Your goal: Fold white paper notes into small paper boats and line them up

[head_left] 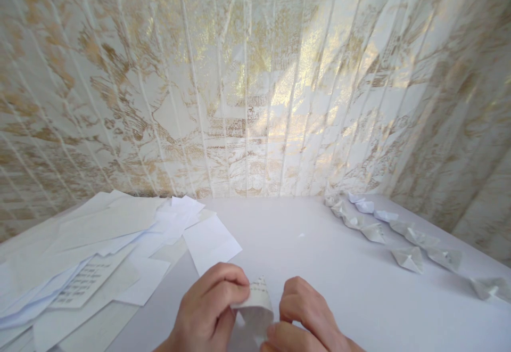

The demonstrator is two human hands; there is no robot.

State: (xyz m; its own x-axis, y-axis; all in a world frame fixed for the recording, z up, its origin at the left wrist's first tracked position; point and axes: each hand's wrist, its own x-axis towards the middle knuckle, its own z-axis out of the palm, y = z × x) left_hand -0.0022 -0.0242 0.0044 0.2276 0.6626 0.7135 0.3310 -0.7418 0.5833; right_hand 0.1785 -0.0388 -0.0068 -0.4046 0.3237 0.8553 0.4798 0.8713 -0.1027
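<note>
Between my two hands at the bottom middle is a partly folded sheet of paper (257, 300), with printed lines on its upper flap and a pointed top. My left hand (211, 304) pinches its left edge between thumb and fingers. At its lower right edge, my right hand (305, 317) has its fingers curled and closed on the paper. The bottom of the paper runs out of the picture.
Loose paper sheets (91, 229), some printed, lie in an overlapping pile on the left of the white table (287, 240). Several small folded paper shapes (409, 259) stand in rows on the right. A tiny paper scrap (301, 235) lies mid-table. A patterned curtain (247, 101) hangs behind.
</note>
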